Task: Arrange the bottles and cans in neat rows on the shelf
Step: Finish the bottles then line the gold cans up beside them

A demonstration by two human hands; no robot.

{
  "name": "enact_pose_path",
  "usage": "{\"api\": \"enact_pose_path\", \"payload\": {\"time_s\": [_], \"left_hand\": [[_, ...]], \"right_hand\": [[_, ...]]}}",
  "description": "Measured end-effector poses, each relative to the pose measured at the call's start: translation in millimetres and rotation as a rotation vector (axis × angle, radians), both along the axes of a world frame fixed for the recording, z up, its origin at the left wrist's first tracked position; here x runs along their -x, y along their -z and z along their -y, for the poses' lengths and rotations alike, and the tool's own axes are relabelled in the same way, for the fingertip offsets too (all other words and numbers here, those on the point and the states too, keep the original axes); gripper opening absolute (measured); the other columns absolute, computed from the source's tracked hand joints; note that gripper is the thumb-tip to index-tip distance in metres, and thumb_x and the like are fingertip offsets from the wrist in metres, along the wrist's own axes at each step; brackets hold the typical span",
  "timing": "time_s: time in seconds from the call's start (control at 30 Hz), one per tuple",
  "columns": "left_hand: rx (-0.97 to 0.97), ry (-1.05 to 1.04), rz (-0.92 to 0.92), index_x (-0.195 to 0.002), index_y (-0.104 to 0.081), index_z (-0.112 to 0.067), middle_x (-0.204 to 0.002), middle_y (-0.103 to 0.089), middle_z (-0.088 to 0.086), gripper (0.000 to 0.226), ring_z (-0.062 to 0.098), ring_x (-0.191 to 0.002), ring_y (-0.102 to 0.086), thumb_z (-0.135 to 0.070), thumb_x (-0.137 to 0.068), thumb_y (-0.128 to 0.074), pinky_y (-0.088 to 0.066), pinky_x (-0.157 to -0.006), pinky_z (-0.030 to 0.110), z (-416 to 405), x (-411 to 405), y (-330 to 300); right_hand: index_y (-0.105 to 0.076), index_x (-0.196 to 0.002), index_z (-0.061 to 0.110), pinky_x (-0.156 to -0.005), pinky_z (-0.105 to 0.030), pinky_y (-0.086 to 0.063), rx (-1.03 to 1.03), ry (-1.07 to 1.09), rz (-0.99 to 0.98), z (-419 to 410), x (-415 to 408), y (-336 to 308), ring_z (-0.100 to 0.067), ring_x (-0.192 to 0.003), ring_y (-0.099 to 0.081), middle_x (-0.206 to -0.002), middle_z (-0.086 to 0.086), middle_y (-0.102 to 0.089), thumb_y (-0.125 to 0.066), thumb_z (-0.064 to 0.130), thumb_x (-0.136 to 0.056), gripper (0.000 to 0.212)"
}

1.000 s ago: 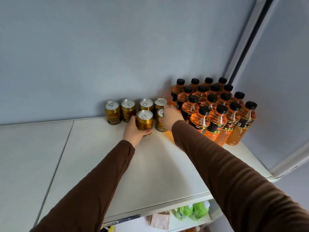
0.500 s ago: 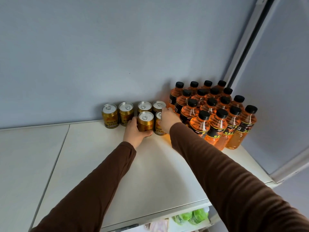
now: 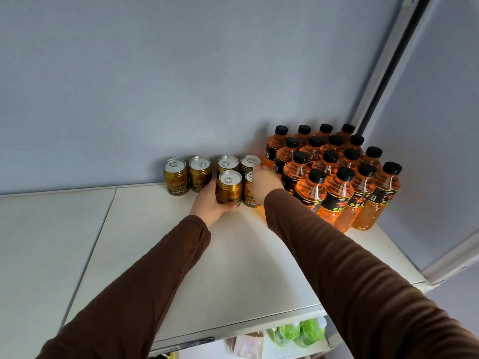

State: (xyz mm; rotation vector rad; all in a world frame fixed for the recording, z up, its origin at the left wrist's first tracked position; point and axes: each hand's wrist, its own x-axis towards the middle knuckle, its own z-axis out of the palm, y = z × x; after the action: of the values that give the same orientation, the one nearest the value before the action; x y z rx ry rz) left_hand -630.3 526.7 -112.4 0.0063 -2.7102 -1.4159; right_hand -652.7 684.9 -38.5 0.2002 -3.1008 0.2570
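With a front-row can gripped by the left hand and its neighbour apparently held by the right hand, the close-packed bottles on the shelf could be toppled by a sideways nudge.

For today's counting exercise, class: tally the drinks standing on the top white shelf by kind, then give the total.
Gold cans: 6 (the left hand grips one; the right hand partly hides another)
Orange bottles with black caps: 16
Total: 22
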Motion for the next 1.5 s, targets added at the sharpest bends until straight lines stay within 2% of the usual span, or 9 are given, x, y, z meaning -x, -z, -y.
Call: {"api": "enact_pose_path", "payload": {"time_s": [0.13, 0.2, 0.27, 0.43, 0.73, 0.9, 1.13, 1.5], "left_hand": [[0.392, 0.062, -0.035, -0.145, -0.04, -0.015, -0.148, -0.046, 0.009, 0.074, 0.027, -0.135, -0.041, -0.039, -0.084, -0.074, -0.034, -0.111, 0.037, 18, -22, -6], [0.535, 0.095, -0.051, -0.15, -0.034, -0.016, -0.154, -0.038, 0.009, 0.074, 0.028, -0.139, -0.033, -0.041, -0.089, -0.067, -0.029, -0.113, 0.037, 30, -38, -8], [0.67, 0.11, -0.05, -0.153, -0.029, -0.018, -0.157, -0.033, 0.007, 0.075, 0.026, -0.142, -0.028, -0.044, -0.092, -0.062, -0.026, -0.116, 0.036, 42, -54, -10], [0.827, 0.058, -0.035, -0.154, -0.028, -0.019, -0.16, -0.028, 0.005, 0.073, 0.023, -0.146, -0.023, -0.05, -0.094, -0.054, -0.02, -0.12, 0.036, 82, -97, -17], [0.887, -0.063, -0.038, -0.153, -0.03, -0.021, -0.16, -0.028, 0.002, 0.071, 0.021, -0.146, -0.023, -0.052, -0.094, -0.053, -0.017, -0.12, 0.033, 176, -168, -27], [0.877, -0.121, -0.037, -0.154, -0.03, -0.021, -0.161, -0.027, 0.002, 0.07, 0.021, -0.147, -0.021, -0.051, -0.095, -0.052, -0.017, -0.121, 0.035, 258, -211, -29], [0.849, -0.174, -0.072, -0.153, -0.033, -0.02, -0.159, -0.03, 0.003, 0.069, 0.022, -0.146, -0.024, -0.049, -0.094, -0.055, -0.019, -0.12, 0.034, 388, -267, -32], [0.771, -0.319, -0.088, -0.151, -0.034, -0.019, -0.157, -0.034, 0.002, 0.071, 0.019, -0.143, -0.027, -0.045, -0.091, -0.061, -0.022, -0.118, 0.032, 508, -297, -28]], "right_hand": [[-0.03, -0.148, 0.005, -0.104, -0.04, -0.039, 0.06, -0.028, 0.002, -1, -3, -3, -0.035, -0.129, -0.044, -0.141, -0.019, -0.046, -0.052, 0.014, -0.096, 0.057], [-0.025, -0.152, 0.007, -0.108, -0.04, -0.036, 0.117, -0.058, -0.005, -1, -7, -5, -0.035, -0.134, -0.04, -0.146, -0.019, -0.044, -0.052, 0.018, -0.098, 0.061], [-0.028, -0.152, 0.009, -0.111, -0.04, -0.034, 0.191, -0.095, -0.047, 0, -13, -6, -0.033, -0.138, -0.036, -0.15, -0.016, -0.041, -0.052, 0.02, -0.098, 0.06], [-0.046, -0.144, 0.015, -0.114, -0.042, -0.028, 0.253, -0.244, -0.205, 22, -42, -5, -0.031, -0.137, -0.035, -0.148, -0.009, -0.045, -0.057, 0.025, -0.093, 0.053], [-0.047, -0.142, 0.023, -0.113, -0.044, -0.029, 0.203, -0.44, -0.206, 117, -121, 13, -0.026, -0.136, -0.033, -0.148, 0.0, -0.044, -0.057, 0.035, -0.094, 0.051], [-0.044, -0.145, 0.024, -0.117, -0.04, -0.023, 0.228, -0.49, -0.178, 209, -160, 17, -0.025, -0.14, -0.031, -0.152, -0.002, -0.041, -0.056, 0.036, -0.095, 0.053], [-0.043, -0.146, 0.024, -0.116, -0.038, -0.026, 0.273, -0.491, -0.169, 343, -214, 21, -0.024, -0.14, -0.032, -0.153, 0.0, -0.04, -0.056, 0.036, -0.096, 0.054], [-0.041, -0.147, 0.019, -0.11, -0.037, -0.033, 0.327, -0.633, -0.137, 474, -229, 23, -0.025, -0.136, -0.035, -0.149, -0.002, -0.043, -0.059, 0.032, -0.094, 0.057]]}}
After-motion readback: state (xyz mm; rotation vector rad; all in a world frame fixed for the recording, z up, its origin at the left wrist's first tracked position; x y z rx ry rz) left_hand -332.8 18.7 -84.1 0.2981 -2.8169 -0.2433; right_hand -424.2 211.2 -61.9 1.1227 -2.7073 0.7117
